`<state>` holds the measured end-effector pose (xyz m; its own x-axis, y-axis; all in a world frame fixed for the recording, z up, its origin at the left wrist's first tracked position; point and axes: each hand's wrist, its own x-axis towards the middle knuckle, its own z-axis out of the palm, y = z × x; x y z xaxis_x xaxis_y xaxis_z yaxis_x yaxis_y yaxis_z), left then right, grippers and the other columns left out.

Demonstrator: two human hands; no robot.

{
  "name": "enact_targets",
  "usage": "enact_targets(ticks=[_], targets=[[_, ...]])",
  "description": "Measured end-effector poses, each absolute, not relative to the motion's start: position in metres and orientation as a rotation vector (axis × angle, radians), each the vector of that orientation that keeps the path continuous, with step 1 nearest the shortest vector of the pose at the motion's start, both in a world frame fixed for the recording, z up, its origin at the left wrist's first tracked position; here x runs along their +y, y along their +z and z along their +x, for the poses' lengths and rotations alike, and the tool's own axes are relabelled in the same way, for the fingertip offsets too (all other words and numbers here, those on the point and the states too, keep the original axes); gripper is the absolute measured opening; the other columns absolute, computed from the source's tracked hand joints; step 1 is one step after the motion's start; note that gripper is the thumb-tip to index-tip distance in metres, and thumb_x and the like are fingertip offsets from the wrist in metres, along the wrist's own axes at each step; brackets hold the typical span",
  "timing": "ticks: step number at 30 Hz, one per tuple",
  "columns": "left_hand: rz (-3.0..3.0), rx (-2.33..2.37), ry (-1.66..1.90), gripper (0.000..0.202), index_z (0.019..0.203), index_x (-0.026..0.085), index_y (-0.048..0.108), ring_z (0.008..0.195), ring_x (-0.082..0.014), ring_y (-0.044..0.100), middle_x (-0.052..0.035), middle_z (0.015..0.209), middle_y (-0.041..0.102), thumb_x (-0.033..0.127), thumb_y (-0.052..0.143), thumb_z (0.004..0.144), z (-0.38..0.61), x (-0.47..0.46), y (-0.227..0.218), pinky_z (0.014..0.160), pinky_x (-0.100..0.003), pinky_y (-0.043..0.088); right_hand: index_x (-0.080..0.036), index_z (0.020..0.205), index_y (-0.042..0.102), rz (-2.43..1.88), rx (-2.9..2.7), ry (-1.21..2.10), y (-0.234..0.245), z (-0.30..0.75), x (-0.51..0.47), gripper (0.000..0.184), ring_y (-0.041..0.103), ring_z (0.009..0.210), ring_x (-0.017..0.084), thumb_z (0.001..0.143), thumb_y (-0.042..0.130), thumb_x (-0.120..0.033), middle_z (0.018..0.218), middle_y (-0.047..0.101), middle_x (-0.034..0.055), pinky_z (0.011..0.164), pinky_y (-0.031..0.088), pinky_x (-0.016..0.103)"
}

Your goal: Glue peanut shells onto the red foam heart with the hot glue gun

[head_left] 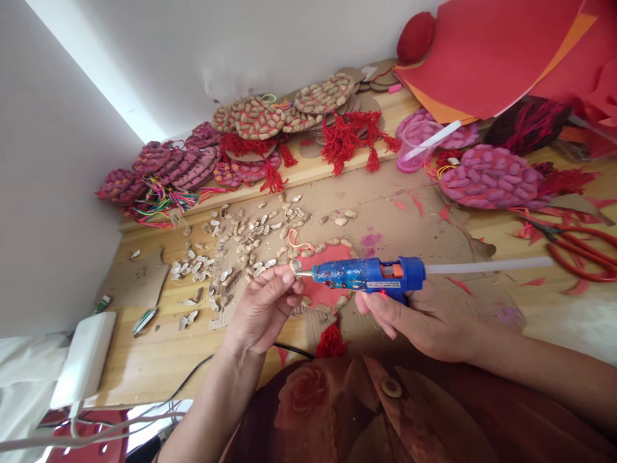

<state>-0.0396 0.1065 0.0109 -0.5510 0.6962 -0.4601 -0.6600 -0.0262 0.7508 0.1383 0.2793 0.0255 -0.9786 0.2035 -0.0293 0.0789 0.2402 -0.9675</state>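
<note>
My right hand (424, 321) is wrapped round the handle of a blue hot glue gun (357, 273), with a long glue stick (486, 265) poking out of its back end. A small red light glows on its side. My left hand (267, 299) pinches a peanut shell (295, 264) at the gun's metal nozzle. Below the gun lies a red disc (325, 292) edged with peanut shells, partly hidden by the gun and my hands. An orange cord loop (299, 242) sits at its top and a red tassel (331, 339) at its bottom.
Loose peanut shells (245, 231) are scattered over the cardboard sheet (385, 212). Shell-covered discs (260, 119) with tassels line the back ledge. Orange-handled scissors (578, 247), a pink cup (412, 151) and red paper (482, 51) are at right. A white power strip (84, 360) stands at left.
</note>
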Motion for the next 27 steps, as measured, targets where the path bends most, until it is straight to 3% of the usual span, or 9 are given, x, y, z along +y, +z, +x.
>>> enact_targets(ticks=[6, 27], targets=[[0.036, 1.232, 1.749, 0.028, 0.066, 0.015, 0.070, 0.061, -0.0077, 0.054, -0.0009, 0.063, 0.063, 0.027, 0.095, 0.061, -0.0405, 0.1063, 0.0100, 0.052, -0.014, 0.042, -0.022, 0.075, 0.054, -0.270, -2.398, 1.866, 0.0267, 0.1382, 0.2805, 0.040, 0.048, 0.055, 0.013, 0.103, 0.042, -0.048, 0.060, 0.052, -0.0023, 0.054, 0.038, 0.029], [0.042, 1.258, 1.724, 0.031, 0.066, 0.014, 0.070, 0.061, -0.0085, 0.057, -0.0013, 0.063, 0.062, 0.029, 0.096, 0.058, -0.0396, 0.1063, 0.0084, 0.052, -0.014, 0.044, -0.022, 0.075, 0.050, -0.246, -2.352, 1.902, 0.0213, 0.1383, 0.2805, 0.037, 0.048, 0.057, 0.013, 0.104, 0.042, -0.044, 0.063, 0.050, -0.0029, 0.057, 0.038, 0.029]])
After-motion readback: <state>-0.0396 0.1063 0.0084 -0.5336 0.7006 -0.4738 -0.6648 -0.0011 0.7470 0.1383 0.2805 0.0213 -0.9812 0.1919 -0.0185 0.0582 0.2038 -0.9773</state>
